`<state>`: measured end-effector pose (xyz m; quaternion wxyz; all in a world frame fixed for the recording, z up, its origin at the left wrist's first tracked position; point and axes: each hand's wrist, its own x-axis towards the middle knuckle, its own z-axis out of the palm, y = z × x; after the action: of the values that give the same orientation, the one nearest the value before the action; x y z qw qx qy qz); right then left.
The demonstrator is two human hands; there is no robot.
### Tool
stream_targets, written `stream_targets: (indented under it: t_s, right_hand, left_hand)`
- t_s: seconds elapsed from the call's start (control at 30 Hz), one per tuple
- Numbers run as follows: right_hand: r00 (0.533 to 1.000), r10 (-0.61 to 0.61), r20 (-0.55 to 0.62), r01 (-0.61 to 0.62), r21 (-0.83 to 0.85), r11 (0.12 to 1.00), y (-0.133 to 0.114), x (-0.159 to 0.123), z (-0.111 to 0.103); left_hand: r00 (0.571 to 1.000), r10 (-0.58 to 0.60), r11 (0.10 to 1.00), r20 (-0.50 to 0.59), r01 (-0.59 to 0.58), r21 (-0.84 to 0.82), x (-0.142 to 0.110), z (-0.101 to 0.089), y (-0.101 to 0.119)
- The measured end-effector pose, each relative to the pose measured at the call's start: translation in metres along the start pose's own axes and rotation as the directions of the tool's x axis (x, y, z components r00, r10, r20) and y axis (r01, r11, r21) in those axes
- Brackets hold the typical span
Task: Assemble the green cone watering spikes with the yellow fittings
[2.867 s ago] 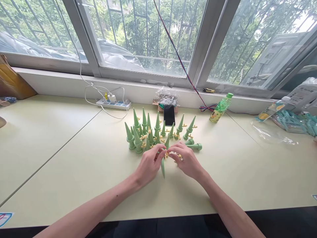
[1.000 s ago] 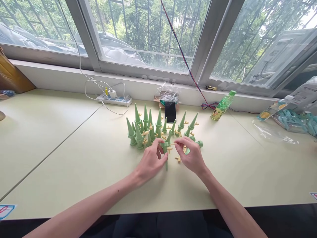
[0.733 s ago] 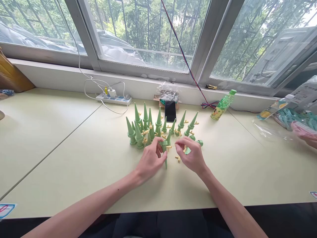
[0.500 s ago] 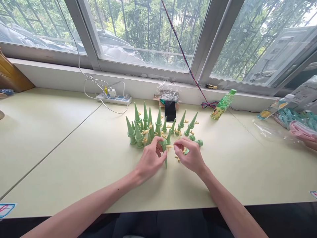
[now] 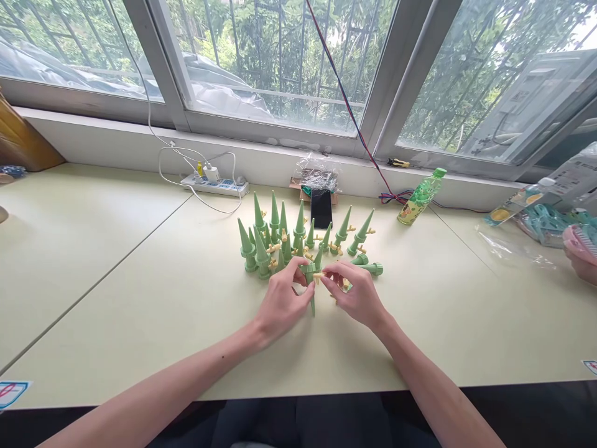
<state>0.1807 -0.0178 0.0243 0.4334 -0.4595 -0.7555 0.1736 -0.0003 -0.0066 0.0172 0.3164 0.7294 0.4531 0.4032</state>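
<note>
My left hand (image 5: 288, 300) is closed around a green plastic watering spike (image 5: 310, 270), held with its pointed end down toward the table. A small cream-yellow valve (image 5: 318, 277) juts from the spike's right side. Thumb and fingertips of my right hand (image 5: 352, 289) are pinched at the valve's outer end. Behind both hands, several green spikes (image 5: 261, 254) stand point up, many with yellow valves on their sides. Near my right hand, green spikes (image 5: 372, 269) lie on their sides, and small yellow pieces (image 5: 346, 284) are partly hidden by its fingers.
A black phone (image 5: 321, 209) leans on a plastic-wrapped box behind the spikes. A green-capped bottle (image 5: 421, 196) stands at the back right. On the left lies a power strip (image 5: 224, 186) with white cables. At the right edge, another person's hand (image 5: 583, 266) is near a pink item.
My right hand has shifted slightly left, its fingertips now closer along the valve to the spike. My left hand stays in place. At far right, the pink item has moved right.
</note>
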Motion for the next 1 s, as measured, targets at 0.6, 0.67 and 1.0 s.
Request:
stream_targets:
  t_s: [0.6,0.67,1.0]
  right_hand:
    - [0.999,0.036,0.004,-0.036,0.025,0.999,0.0041,-0.0005,0.0036]
    - [0.999,0.050,0.004,-0.050,0.016,0.999,0.0053,-0.0008,0.0046]
    - [0.997,0.079,0.022,-0.079,-0.019,0.997,0.0084,-0.0004,0.0069]
  left_hand:
    - [0.995,0.032,0.994,-0.096,-0.041,-0.096,-0.0019,0.0023,0.0021]
    - [0.993,0.050,0.994,-0.106,-0.060,-0.091,-0.0024,0.0023,0.0024]
    - [0.988,0.108,0.990,-0.108,-0.117,-0.078,-0.0029,0.0026,0.0017]
